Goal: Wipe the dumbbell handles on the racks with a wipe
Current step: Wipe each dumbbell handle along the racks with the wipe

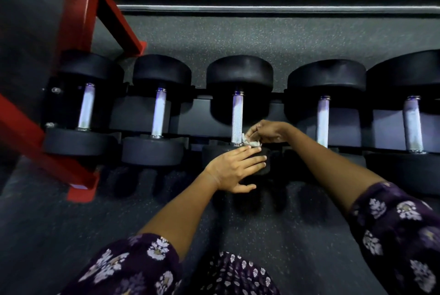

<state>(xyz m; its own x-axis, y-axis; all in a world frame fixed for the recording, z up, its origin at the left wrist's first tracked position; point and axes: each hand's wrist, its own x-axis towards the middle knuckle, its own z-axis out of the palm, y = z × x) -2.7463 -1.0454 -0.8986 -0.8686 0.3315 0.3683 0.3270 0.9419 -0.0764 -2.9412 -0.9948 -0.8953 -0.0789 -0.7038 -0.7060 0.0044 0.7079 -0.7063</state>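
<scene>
Right hand pinches wipe against near end of middle handle, rack's front row. Left hand, fingers flat, steadies near weight head. Step: wiping this handle. Next likely: sweep wipe up bar, then neighbouring dumbbell.

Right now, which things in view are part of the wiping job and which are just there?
In the job:
- crumpled white wipe, pinched in the right hand
- knurled silver handle of the middle black dumbbell
- left hand, resting flat on that dumbbell's near head
- the other four silver handles in the row, e.g.

Just there:
- red steel rack frame
- speckled grey rubber floor
</scene>
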